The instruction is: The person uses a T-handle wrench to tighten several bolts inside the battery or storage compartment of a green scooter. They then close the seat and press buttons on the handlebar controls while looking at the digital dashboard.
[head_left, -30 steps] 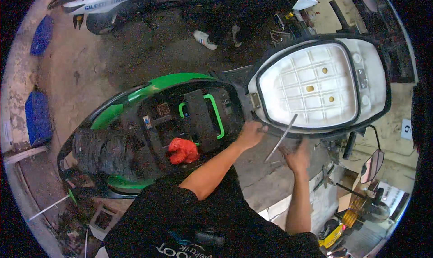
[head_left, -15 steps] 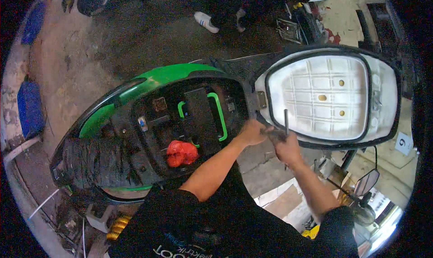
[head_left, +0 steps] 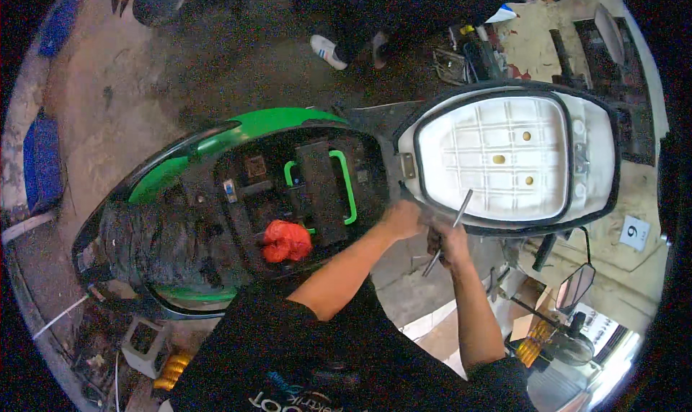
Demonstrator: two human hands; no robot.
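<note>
Your right hand (head_left: pixel 453 247) grips a metal rod (head_left: pixel 463 208), its long axis pointing away and rightward, toward the seat underside (head_left: pixel 504 181) beyond; your left hand (head_left: pixel 402 220), just leftward, has a grip too blurred to tell

a blue bin (head_left: pixel 43 163) sits well apart from a white shoe (head_left: pixel 327 51).

Coarse grain is speckling the dim grey concrete floor (head_left: pixel 155 73). The ribbed white plastic seat underside (head_left: pixel 479 138) is catching the most light, while shadow is darkening the open black plastic compartment (head_left: pixel 370 196). White glare is burning along the lower right rim. Blur is softening the bare left hand (head_left: pixel 402 220); fisheye distortion is bending outer edges.
</note>
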